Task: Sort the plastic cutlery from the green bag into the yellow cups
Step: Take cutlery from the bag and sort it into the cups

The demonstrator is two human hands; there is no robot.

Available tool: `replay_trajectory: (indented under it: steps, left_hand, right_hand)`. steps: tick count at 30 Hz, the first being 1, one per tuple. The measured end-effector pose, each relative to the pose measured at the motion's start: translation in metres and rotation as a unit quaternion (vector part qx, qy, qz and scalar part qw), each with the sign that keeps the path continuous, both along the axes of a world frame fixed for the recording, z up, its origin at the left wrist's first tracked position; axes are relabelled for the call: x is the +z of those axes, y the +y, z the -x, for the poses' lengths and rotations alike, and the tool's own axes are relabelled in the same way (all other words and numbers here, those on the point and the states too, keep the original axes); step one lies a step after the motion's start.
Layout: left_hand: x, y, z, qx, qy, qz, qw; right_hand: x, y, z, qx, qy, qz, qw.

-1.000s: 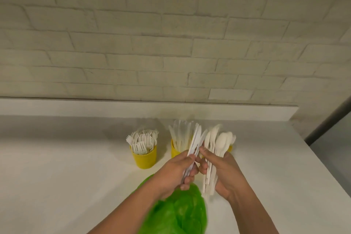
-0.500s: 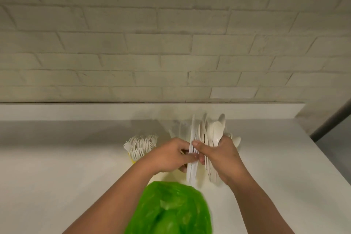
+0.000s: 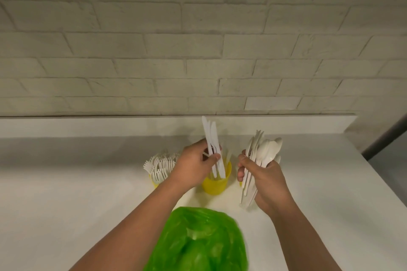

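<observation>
My left hand [image 3: 193, 166] grips a few white plastic knives [image 3: 211, 141], blades up, with their handles dipping into the middle yellow cup [image 3: 217, 185]. My right hand [image 3: 265, 179] holds a bunch of white spoons and other cutlery [image 3: 261, 156] upright, to the right of that cup. A yellow cup full of white forks [image 3: 159, 166] stands to the left, partly behind my left wrist. A third yellow cup is almost wholly hidden behind my right hand. The green plastic bag [image 3: 198, 242] lies on the table between my forearms.
The white table [image 3: 66, 193] runs to a low white ledge [image 3: 88, 126] under a pale brick wall. The table's right edge [image 3: 378, 174] slants off toward a dark gap at the far right.
My hands have drawn apart. The left one has carried its knives left and lowered their handles into the middle cup, while the right one has moved right with the remaining bunch.
</observation>
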State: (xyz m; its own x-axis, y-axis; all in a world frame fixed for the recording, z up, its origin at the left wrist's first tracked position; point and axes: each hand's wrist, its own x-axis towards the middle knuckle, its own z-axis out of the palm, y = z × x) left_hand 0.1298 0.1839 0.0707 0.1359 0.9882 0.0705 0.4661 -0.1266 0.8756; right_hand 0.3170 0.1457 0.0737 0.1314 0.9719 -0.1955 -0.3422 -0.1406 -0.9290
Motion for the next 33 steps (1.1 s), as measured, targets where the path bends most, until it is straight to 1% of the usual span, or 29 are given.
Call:
replay_trajectory:
  steps: [2,3,6,8,12,15,18,20,22,24,25,26,28,29,31,33]
  left_hand:
    - [-0.002,0.003,-0.003,0.025,0.010,-0.013,1.000]
    - [-0.002,0.003,-0.004,0.030,0.031,-0.020,0.999]
    - [-0.003,0.003,-0.007,0.026,0.132,-0.049,0.990]
    - [-0.008,0.004,-0.008,0.011,0.169,-0.046,0.985]
    - [-0.014,0.001,-0.011,0.005,0.193,-0.012,0.981]
    - [-0.016,-0.001,-0.015,0.013,0.213,-0.026,0.977]
    - [-0.017,-0.004,-0.017,0.021,0.215,-0.054,0.975]
    - [-0.013,-0.007,-0.017,0.033,0.197,-0.087,0.976]
    - [-0.006,-0.011,-0.017,0.057,0.177,-0.134,0.973]
    - [0.007,-0.021,-0.018,0.074,0.128,-0.177,0.973]
    - [0.014,-0.029,-0.020,0.073,0.085,-0.180,0.977]
    - [0.020,-0.037,-0.022,0.065,0.034,-0.160,0.984]
    - [0.023,-0.051,-0.028,0.028,-0.060,-0.070,0.995]
    - [0.022,-0.055,-0.031,0.009,-0.100,-0.021,0.995]
    - [0.019,-0.058,-0.035,-0.010,-0.164,0.054,0.985]
    - [0.018,-0.056,-0.035,-0.011,-0.178,0.075,0.981]
  right_hand:
    - [-0.002,-0.001,-0.004,-0.009,-0.002,-0.002,1.000]
    - [-0.003,-0.001,-0.006,-0.014,-0.006,-0.003,1.000]
    - [-0.007,-0.002,-0.011,-0.022,-0.021,-0.010,0.999]
    - [-0.011,-0.004,-0.013,-0.023,-0.030,-0.009,0.999]
    - [-0.011,-0.011,-0.009,-0.015,-0.001,0.000,1.000]
    - [-0.013,-0.014,-0.005,-0.005,0.021,0.007,1.000]
    - [-0.013,-0.019,-0.003,0.029,0.044,0.013,0.999]
    - [-0.011,-0.022,-0.002,0.052,0.049,0.011,0.997]
    - [-0.010,-0.024,-0.004,0.071,0.034,0.001,0.997]
    - [-0.009,-0.027,-0.004,0.089,0.033,-0.011,0.995]
    - [-0.008,-0.029,-0.003,0.096,0.046,-0.014,0.994]
    - [-0.007,-0.030,-0.003,0.103,0.063,-0.015,0.993]
    - [-0.006,-0.033,-0.002,0.117,0.088,-0.013,0.989]
    - [-0.006,-0.035,-0.002,0.123,0.083,-0.016,0.989]
    - [-0.006,-0.039,-0.002,0.137,0.029,-0.023,0.990]
    - [-0.003,-0.044,-0.002,0.167,-0.033,-0.030,0.985]
